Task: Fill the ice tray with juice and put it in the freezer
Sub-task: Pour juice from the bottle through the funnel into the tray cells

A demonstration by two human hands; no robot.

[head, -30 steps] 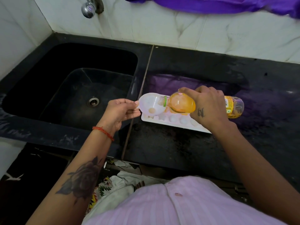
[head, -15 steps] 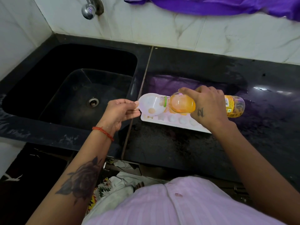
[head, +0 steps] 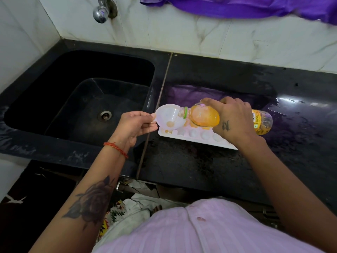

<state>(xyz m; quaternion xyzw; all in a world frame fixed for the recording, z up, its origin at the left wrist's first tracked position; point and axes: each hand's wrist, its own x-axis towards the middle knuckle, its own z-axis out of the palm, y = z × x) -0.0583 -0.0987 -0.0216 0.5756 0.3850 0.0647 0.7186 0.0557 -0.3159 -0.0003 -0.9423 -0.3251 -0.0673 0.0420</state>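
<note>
From the head view, your right hand point(head: 231, 123) is clamping the juice bottle point(head: 206, 116) almost flat over the ice tray point(head: 193, 137), mouth pointing toward the sink point(head: 54, 99). Your left hand point(head: 135, 125) is pinching a white funnel point(head: 169, 115) above the tray's sink-side end, the tray's long axis running away from the sink.

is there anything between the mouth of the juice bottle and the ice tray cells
Yes. A white funnel, pinched at its rim by the left hand, sits between the juice bottle mouth and the ice tray. The right hand tips the bottle into it, over the tray's left end.
</note>
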